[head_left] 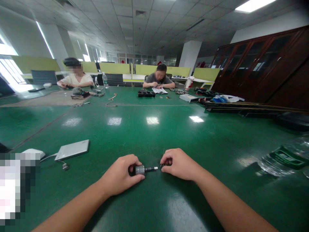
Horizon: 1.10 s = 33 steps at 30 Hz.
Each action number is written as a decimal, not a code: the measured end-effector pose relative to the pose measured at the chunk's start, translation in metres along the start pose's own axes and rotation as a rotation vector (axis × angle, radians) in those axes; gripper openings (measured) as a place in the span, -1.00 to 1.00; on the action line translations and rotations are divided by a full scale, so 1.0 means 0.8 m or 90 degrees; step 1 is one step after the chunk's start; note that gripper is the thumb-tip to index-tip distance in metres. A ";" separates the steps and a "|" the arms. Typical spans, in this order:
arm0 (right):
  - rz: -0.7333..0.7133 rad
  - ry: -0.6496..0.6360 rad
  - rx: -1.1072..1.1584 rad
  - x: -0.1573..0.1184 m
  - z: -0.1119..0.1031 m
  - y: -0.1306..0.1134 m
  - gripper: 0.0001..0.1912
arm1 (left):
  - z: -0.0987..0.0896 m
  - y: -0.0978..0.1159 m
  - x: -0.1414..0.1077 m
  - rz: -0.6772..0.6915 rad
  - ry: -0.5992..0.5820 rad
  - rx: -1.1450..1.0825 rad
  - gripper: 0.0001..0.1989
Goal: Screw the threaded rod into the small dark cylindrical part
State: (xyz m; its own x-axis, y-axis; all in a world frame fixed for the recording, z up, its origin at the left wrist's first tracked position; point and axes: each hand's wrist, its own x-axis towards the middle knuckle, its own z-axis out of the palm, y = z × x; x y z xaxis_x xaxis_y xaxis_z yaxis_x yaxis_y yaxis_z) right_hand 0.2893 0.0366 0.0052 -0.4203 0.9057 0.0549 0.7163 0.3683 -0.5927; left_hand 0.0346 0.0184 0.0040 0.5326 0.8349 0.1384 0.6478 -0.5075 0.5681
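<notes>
My left hand (pixel 122 174) grips a small motor (pixel 140 170), a silver cylinder lying sideways, between thumb and fingers. From it a thin dark shaft (pixel 151 169) with a bright tip points right, toward my other hand. My right hand (pixel 182 165) is curled, with thumb and fingertips pinching a small dark ridged part (pixel 163 165). Most of this part is covered by the fingers, so its exact kind does not show. A short gap separates it from the shaft tip. Both hands are low over the green table (pixel 154 138).
On the left lies a flat silver box (pixel 73 149) with a white cable. A large clear water bottle (pixel 277 161) lies at the right. Across the table sit two people; a black tray (pixel 146 93) and a clipboard (pixel 160 91) are near one. Assorted parts lie at the back right.
</notes>
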 end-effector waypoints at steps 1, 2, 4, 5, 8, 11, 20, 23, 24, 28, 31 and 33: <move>0.009 -0.001 0.002 0.000 -0.003 0.002 -0.90 | 0.000 0.000 0.000 -0.001 -0.001 0.000 -0.83; 0.014 -0.002 0.010 0.000 -0.005 0.003 -0.90 | 0.000 0.001 0.000 -0.002 -0.001 -0.001 -0.83; 0.007 -0.003 0.026 0.000 -0.007 0.004 -0.90 | -0.001 0.001 0.000 -0.002 0.002 -0.002 -0.83; -0.003 -0.005 0.032 0.000 -0.006 0.004 -0.90 | -0.001 0.002 0.000 -0.001 0.004 -0.004 -0.83; -0.034 -0.015 0.043 -0.001 -0.001 0.001 -0.89 | -0.001 0.002 0.000 0.000 0.008 -0.006 -0.83; -0.047 0.002 0.060 -0.002 0.009 -0.005 -0.89 | -0.001 0.001 0.001 -0.003 0.005 -0.005 -0.84; -0.111 0.063 0.095 0.006 0.047 -0.026 -0.84 | 0.004 0.004 0.001 0.027 0.005 -0.021 -0.75; -0.110 0.066 0.088 0.006 0.047 -0.027 -0.86 | 0.005 0.005 0.000 0.035 0.010 -0.017 -0.75; -0.111 0.068 0.082 0.005 0.046 -0.027 -0.86 | 0.005 0.005 0.000 0.047 0.005 -0.018 -0.78; -0.115 0.067 0.063 0.005 0.045 -0.027 -0.88 | 0.008 0.005 0.002 0.051 -0.001 -0.017 -0.77; -0.125 0.065 0.055 0.005 0.045 -0.028 -0.89 | 0.010 0.004 0.003 0.035 0.001 -0.008 -0.81; -0.132 0.067 0.053 0.005 0.045 -0.028 -0.89 | 0.010 0.004 0.003 0.032 0.003 -0.003 -0.82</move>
State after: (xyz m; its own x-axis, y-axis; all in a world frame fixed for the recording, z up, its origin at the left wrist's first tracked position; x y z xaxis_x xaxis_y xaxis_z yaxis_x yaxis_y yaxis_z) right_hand 0.2515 0.0240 -0.0104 -0.4896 0.8313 0.2630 0.5706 0.5336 -0.6243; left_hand 0.0424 0.0166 -0.0002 0.5613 0.8097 0.1710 0.6182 -0.5476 0.5639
